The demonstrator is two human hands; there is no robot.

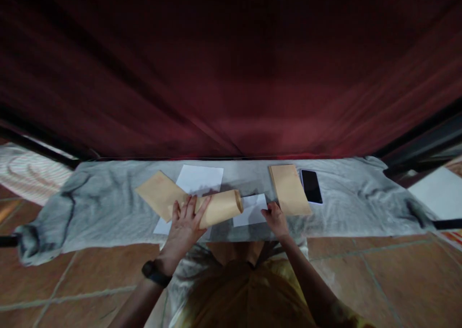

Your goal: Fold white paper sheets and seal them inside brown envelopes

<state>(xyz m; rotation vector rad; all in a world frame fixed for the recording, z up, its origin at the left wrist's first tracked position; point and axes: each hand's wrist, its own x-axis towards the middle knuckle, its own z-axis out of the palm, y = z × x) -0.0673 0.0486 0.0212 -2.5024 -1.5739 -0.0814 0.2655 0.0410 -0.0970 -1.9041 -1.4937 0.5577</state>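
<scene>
Curved brown paper envelope [222, 208] pressed by spread left hand [186, 220]; white paper sheet [250, 210] pinched by right hand [276, 218]; flat brown paper stack [290, 191], black rectangular phone [312, 186] seen right.

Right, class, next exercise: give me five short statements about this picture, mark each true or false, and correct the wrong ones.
1. The left hand lies spread on a curled brown paper. True.
2. The right hand is on the phone. False: it pinches a small white paper.
3. The phone lies on a grey cloth. True.
4. A dark wristband is on the right wrist. False: the wristband is on the left one.
5. The phone lies beside a brown paper stack. True.
</scene>
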